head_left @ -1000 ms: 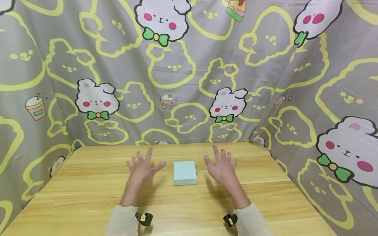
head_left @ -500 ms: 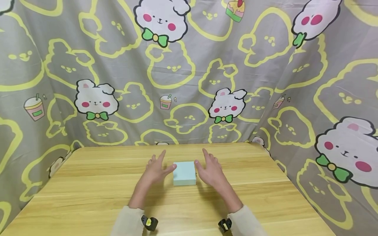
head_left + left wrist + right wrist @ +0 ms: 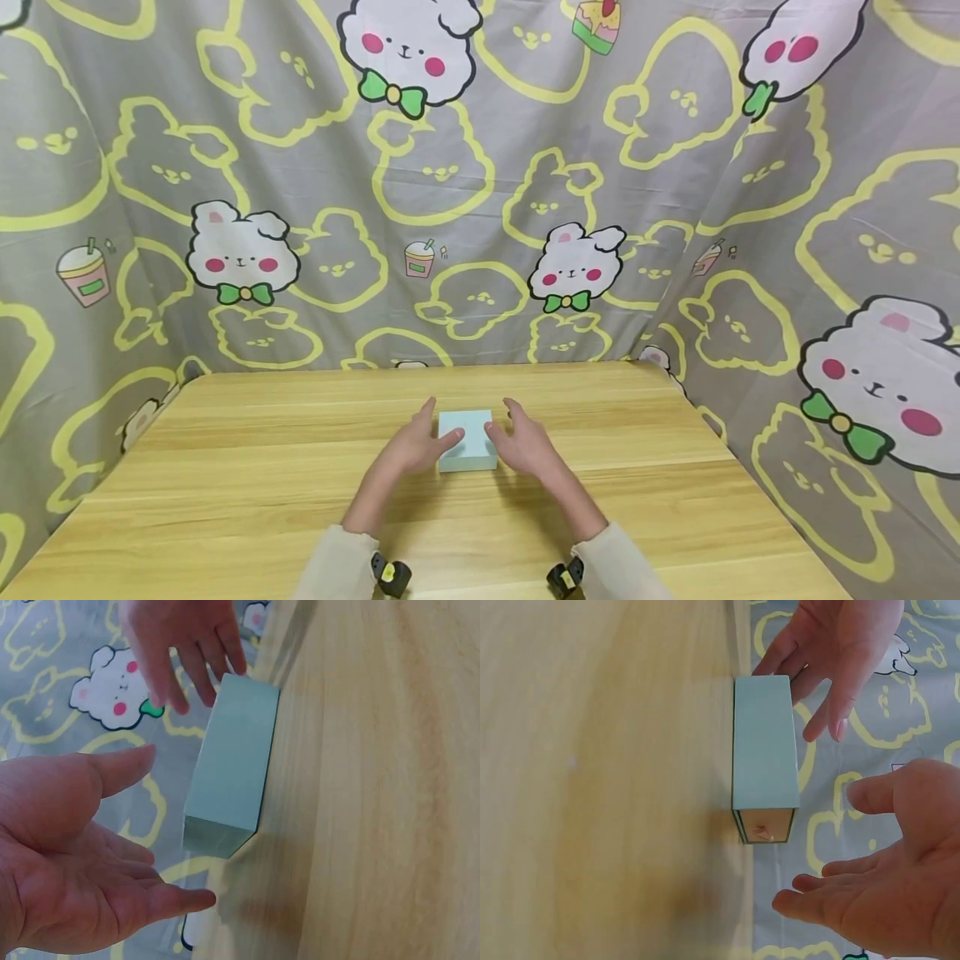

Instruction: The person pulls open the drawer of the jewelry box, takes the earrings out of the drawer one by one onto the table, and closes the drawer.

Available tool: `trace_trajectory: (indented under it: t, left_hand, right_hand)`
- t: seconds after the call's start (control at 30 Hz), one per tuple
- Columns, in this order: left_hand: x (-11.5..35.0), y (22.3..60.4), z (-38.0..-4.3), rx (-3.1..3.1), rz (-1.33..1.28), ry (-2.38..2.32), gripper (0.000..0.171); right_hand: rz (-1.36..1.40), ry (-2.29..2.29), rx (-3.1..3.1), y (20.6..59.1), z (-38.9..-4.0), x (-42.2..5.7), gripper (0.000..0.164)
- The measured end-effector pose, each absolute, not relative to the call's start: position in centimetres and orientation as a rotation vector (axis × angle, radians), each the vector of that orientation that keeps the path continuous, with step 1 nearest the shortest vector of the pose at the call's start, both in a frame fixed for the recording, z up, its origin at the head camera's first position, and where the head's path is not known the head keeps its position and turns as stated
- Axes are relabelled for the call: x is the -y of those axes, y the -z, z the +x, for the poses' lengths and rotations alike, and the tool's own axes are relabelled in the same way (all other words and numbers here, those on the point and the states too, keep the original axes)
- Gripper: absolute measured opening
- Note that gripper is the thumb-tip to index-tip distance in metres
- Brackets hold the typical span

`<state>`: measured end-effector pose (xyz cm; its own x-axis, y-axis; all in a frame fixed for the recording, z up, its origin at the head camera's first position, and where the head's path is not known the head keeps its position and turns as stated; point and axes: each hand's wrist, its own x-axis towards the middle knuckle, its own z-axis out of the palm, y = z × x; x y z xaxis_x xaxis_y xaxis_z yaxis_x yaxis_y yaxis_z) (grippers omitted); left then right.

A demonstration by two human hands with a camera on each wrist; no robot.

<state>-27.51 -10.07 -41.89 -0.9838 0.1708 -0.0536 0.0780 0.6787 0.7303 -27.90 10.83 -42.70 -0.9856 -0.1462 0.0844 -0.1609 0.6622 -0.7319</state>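
A pale mint-blue box (image 3: 467, 437) lies flat on the wooden table between the two hands. Its right end, in the right wrist view, shows a drawer face with a small ribbon-like pull (image 3: 763, 832). The left hand (image 3: 415, 446) is at the box's left side, thumb over the near top edge in the head view, fingers extended. In the left wrist view a gap separates this hand (image 3: 97, 862) from the box (image 3: 234, 754). On the other side the right hand (image 3: 522, 442) mirrors it, fingers spread; the right wrist view shows it (image 3: 885, 877) apart from the box.
The wooden table (image 3: 262, 475) extends around the box on all sides. A grey curtain (image 3: 480, 200) with cartoon rabbits hangs behind the table and along both sides. A small black device sits at each wrist, the left one (image 3: 392, 575) and the right one (image 3: 564, 577).
Both hands have moved inward from either side, toward the box, with the thumbs now over its edges in the head view. The box stays in the same place on the table.
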Motion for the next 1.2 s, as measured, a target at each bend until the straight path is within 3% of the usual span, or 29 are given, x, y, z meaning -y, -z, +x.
trace_trajectory:
  t: [1.2]
  left_hand:
    - [8.8,42.7,-27.5,-2.845,0.234,-1.141,0.084]
  right_hand:
    - [0.435,-1.458,2.889,43.7,-28.4,-10.9,0.065]
